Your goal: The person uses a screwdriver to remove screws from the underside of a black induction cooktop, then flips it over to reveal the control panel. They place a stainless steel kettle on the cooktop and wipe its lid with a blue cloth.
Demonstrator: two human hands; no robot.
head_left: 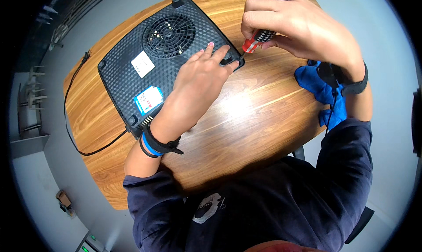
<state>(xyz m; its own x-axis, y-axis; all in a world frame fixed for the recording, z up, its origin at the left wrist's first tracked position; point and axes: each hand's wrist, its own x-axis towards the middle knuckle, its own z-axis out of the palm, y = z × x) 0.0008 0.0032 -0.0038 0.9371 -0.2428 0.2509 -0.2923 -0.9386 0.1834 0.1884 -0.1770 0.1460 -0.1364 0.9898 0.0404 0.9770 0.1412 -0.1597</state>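
Screwdriver (258, 39) | clenched in right hand (294, 25) grip | left hand (200, 83) flat on cooker (149, 67)

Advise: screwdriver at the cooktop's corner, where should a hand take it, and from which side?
Probably by the red and black ribbed handle of the screwdriver, where the right hand already wraps it from above. The shaft slants down-left to the corner foot of the upturned black cooktop, and the left hand lies flat beside the tip, so the upper right is the free side.
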